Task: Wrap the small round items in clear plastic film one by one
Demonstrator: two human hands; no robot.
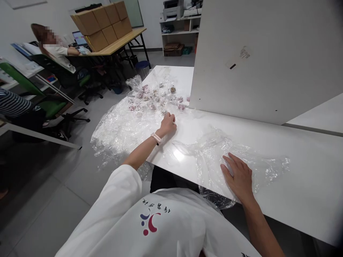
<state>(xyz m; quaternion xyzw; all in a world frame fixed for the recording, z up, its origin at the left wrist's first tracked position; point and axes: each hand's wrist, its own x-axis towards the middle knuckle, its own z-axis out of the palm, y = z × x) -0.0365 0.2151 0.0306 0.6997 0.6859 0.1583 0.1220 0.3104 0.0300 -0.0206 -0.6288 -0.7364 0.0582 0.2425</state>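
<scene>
My left hand (168, 124), with a light pink band on its wrist, has curled fingers at the near edge of a heap of clear, crinkled plastic wrapping (118, 125). Whether anything sits in those fingers is hidden. Among the wrapping lie several small round pieces, some reddish-pink (181, 106) and one brownish-gold (173, 90). To the right, my right hand (238, 175) rests with fingers spread on a loose sheet of clear plastic film (211, 150). Part of that sheet hangs over the front edge of the white table (302, 196).
A tall white panel (254, 64) stands along the table's far side. At the far left, a person (57, 50) sits at a wooden desk (128, 37) stacked with cardboard boxes (107, 26). Another person in a striped sleeve (13, 103) sits nearer, beside a green chair (50, 107).
</scene>
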